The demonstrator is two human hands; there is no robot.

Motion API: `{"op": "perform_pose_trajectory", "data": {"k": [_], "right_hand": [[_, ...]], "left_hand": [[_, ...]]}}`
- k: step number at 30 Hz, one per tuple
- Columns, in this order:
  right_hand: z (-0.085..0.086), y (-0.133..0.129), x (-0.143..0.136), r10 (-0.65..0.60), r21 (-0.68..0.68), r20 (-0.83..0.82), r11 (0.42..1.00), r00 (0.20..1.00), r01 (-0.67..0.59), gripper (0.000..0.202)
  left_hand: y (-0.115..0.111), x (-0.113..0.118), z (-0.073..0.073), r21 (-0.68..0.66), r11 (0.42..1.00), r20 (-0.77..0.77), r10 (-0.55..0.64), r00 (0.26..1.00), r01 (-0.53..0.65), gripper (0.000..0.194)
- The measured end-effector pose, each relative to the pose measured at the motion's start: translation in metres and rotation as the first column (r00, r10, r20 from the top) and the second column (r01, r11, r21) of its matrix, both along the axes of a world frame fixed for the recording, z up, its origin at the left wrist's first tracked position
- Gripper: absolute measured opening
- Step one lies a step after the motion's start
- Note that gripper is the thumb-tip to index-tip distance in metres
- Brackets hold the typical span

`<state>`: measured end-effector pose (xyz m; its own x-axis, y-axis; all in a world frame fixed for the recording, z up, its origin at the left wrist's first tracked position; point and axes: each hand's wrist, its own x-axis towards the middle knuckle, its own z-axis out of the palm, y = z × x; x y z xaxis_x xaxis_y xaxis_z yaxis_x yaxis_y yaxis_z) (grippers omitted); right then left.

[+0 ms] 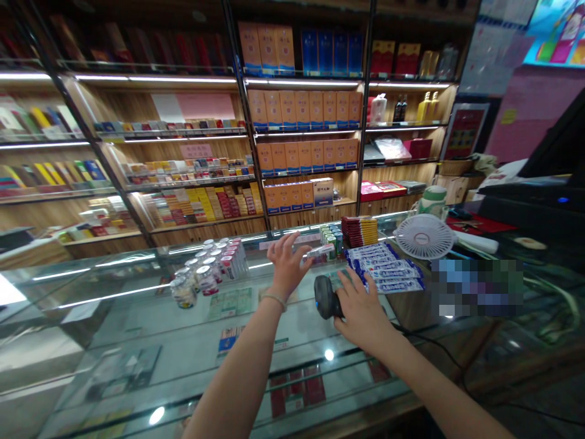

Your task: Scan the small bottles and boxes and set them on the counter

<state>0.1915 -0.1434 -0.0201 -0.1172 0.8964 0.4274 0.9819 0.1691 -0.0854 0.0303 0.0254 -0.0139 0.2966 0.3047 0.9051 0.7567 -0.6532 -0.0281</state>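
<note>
My left hand (pixel 286 263) hovers above the glass counter with its fingers spread, holding nothing. Just right of its fingertips lies a small clear-wrapped pack (pixel 321 251). A black barcode scanner (pixel 324 297) is under my right hand (pixel 363 311), its handle mostly covered by the palm and its head pointing left. The fingers of that hand reach past the handle, and a dark cable (pixel 434 341) trails off behind it. Rows of blue-and-white snack sticks (pixel 388 268) lie beyond my right hand. Green cans (pixel 331 239) and stacked red-and-yellow packs (pixel 359 231) stand behind them.
Several shrink-wrapped cans (pixel 208 274) stand on the counter at left. To the right are a white fan (pixel 425 236), a green-lidded bottle (pixel 433 201) and a dark monitor (pixel 557 140). Lit shelves with boxed goods (pixel 304 157) line the back wall.
</note>
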Motion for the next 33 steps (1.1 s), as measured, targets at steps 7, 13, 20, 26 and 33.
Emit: {"op": "perform_pose_trajectory", "data": {"k": [7, 13, 20, 26, 33], "right_hand": [[0.013, -0.009, 0.005, 0.026, 0.110, -0.252, 0.994, 0.967, 0.002, 0.039], [0.035, -0.025, 0.014, -0.026, 0.075, -0.414, 0.995, 0.910, 0.063, 0.035], [0.035, -0.022, 0.010, -0.047, -0.076, -0.465, 0.997, 0.884, 0.014, 0.041], [0.033, -0.020, 0.007, -0.126, -0.087, -0.381, 0.991, 0.916, 0.100, 0.035], [0.035, -0.019, 0.007, -0.126, -0.045, -0.319, 0.992, 0.939, 0.118, 0.034]], "left_hand": [[-0.003, -0.003, 0.004, 0.003, 1.000, 0.007, 0.024, 1.000, -0.024, 0.016], [-0.005, -0.008, 0.007, 0.004, 0.998, 0.044, 0.064, 0.997, -0.064, 0.017], [-0.004, -0.009, 0.006, 0.015, 0.995, 0.078, 0.095, 0.992, -0.097, 0.014], [-0.004, -0.008, 0.005, 0.026, 0.995, 0.087, 0.091, 0.992, -0.093, 0.011], [-0.007, -0.008, 0.008, 0.022, 0.995, 0.064, 0.097, 0.993, -0.098, 0.015]]}}
